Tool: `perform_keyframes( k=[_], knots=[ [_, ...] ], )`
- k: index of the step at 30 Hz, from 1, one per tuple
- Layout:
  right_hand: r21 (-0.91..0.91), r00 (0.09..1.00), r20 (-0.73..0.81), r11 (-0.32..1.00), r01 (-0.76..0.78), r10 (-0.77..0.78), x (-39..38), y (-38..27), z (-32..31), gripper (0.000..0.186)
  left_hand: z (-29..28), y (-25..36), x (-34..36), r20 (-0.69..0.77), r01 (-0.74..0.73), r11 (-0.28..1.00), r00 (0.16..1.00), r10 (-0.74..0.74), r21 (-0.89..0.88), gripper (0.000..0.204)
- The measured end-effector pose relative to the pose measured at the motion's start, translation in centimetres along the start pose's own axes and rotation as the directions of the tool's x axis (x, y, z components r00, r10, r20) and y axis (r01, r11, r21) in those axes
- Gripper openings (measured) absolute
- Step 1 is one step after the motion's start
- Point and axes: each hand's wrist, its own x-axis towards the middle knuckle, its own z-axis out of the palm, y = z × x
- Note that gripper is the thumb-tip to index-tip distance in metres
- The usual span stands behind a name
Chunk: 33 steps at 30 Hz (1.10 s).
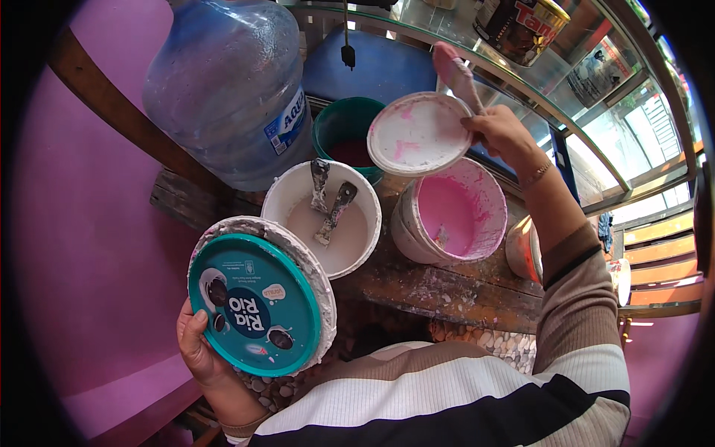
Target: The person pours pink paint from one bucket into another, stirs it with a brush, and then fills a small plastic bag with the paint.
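My left hand (pixel 199 346) grips a teal printed round lid (pixel 290 305) together with a paint-crusted white lid (pixel 323 283) behind it, at the lower left. My right hand (pixel 495 130), raised at the upper right, holds a white lid (pixel 417 130) with pink smears and a pink-stained brush (pixel 458 71). Below it is a white bucket (pixel 454 216) of pink paint. To its left a white bucket (pixel 298 231) holds pale liquid and two stained tool handles (pixel 335 205). A green bucket (pixel 339 123) with dark pinkish contents stands behind them.
A large blue water jug (pixel 216 82) is at the back left beside a purple wall (pixel 89 246). The stained wooden bench (pixel 424 287) carries the buckets and another container (pixel 521 249) at right. A glass display case (pixel 588 112) with tins (pixel 514 30) stands at the back right.
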Motion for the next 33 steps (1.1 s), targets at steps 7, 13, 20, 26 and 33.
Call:
perform_keyframes(
  k=[7, 13, 20, 26, 33],
  knots=[
    [0.353, 0.982, 0.098, 0.916, -0.189, 0.164, -10.5, 5.6, -3.9, 0.016, 1.6, -0.4, 1.9, 0.050, 0.038, 0.999, 0.998, -0.038, 0.000, 0.041],
    [0.538, 0.957, -0.134, 0.830, -0.148, 0.257, -17.7, 9.4, -4.0, 0.012, 3.2, -0.6, 3.1, 0.087, 0.050, 0.999, 0.995, -0.050, 0.000, 0.041],
    [0.705, 0.915, -0.257, 0.708, -0.043, 0.311, -21.4, 13.4, -3.3, 0.007, 3.6, -1.7, 4.6, 0.082, 0.070, 0.998, 0.994, -0.070, 0.005, 0.038],
    [0.680, 0.925, -0.268, 0.733, -0.015, 0.268, -21.7, 12.1, -3.5, 0.007, 5.2, -1.8, 4.7, 0.144, 0.046, 0.998, 0.988, -0.052, 0.048, 0.036],
    [0.572, 0.977, -0.181, 0.820, 0.012, 0.112, -20.8, 8.4, 0.5, 0.013, 7.2, -2.5, 3.9, 0.212, 0.226, 0.973, 0.954, -0.212, -0.042, 0.042]
  ],
)
